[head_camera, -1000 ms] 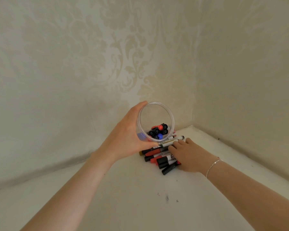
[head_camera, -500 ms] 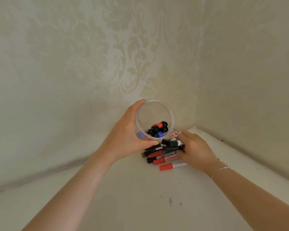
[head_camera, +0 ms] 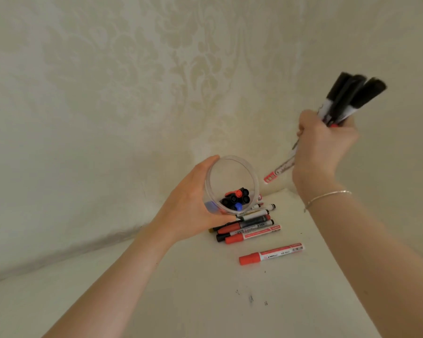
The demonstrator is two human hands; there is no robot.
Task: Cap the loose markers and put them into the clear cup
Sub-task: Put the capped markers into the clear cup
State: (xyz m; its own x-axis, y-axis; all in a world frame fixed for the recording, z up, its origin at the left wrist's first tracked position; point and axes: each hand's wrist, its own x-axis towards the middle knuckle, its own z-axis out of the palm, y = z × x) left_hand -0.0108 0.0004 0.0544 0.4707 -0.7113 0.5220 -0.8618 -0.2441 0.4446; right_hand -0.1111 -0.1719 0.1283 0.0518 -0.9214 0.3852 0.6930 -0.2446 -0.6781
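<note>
Fingers (head_camera: 305,123) now aloft round perhaps four markers (head_camera: 347,98)

Cream damask wallpaper (head_camera: 156,81), white surface (head_camera: 205,301).

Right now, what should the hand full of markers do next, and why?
Probably swing the right hand over and lower its bunch of markers into the clear cup. The bunch is lifted high beside the cup, and the left hand already holds the cup tilted with its mouth open. More markers wait on the table.
</note>
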